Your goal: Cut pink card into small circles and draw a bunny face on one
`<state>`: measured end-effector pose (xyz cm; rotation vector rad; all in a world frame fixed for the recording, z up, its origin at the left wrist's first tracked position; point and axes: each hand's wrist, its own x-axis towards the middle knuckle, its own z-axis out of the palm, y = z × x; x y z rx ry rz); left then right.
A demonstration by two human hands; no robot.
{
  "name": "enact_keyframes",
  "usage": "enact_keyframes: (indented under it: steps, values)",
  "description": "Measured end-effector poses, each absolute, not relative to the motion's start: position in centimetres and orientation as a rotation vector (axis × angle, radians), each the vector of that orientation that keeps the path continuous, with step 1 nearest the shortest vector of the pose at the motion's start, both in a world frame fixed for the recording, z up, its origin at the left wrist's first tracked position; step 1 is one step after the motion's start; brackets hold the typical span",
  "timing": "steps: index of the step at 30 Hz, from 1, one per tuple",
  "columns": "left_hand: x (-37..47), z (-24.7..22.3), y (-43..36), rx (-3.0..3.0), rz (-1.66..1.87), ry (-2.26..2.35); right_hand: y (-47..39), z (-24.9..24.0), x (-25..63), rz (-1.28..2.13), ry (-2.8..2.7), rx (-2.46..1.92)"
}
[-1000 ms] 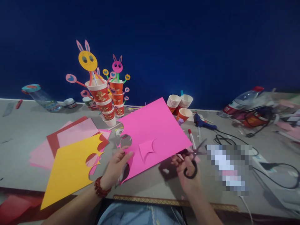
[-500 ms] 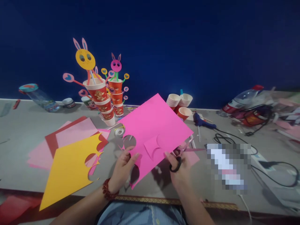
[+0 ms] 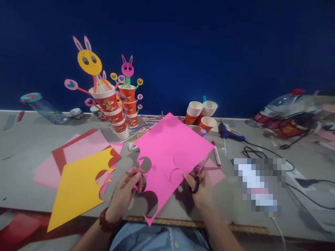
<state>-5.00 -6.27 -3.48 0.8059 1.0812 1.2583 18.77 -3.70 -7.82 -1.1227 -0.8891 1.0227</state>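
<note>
Both my hands hold a sheet of bright pink paper [image 3: 162,146] over the table. Round bites are cut out of its left edge, and faint curved lines show on its face. My left hand [image 3: 128,184] is closed, pinching pink paper at the scalloped left edge; whether part of that is a loose scrap, I cannot tell. My right hand [image 3: 201,190] is closed on the sheet's lower right edge with the thumb on top. Scissors with a black handle [image 3: 194,185] hang on that same hand, their blades mostly hidden behind the sheet and fingers.
Left of my hands lies a scalloped yellow sheet [image 3: 78,188] over pink and red sheets [image 3: 83,146]. Behind stand rabbit figures on stacked cups [image 3: 104,101] and more paper cups [image 3: 193,113]. A blue glue gun [image 3: 230,134], its cable, a red marker [image 3: 216,155] and a bottle [image 3: 274,108] are to the right.
My left hand has shifted left and pinches the sheet's cut edge. The sheet has tipped lower toward me. The small pink piece seen on its face no longer shows there.
</note>
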Motion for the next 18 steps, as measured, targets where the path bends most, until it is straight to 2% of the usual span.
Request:
enact_keyframes:
  steps: [4, 8, 13, 18]
  values:
    - [-6.1, -4.0, -8.1, 0.738, 1.236, 1.121, -3.6, -7.7, 18.4, 1.137, -0.928, -1.188]
    - [-9.3, -4.5, -9.5, 0.996, 0.987, 1.321, -3.1, -7.8, 18.4, 1.172, -0.882, -1.162]
    - [-12.4, -3.8, -8.7, 1.528, 1.258, 1.734, -2.6, -7.2, 18.8, 1.128, -0.849, -1.040]
    - [-9.9, -3.3, -6.5, 1.587, 0.974, 1.280, -1.5, -5.3, 18.4, 1.050, -0.995, -1.062]
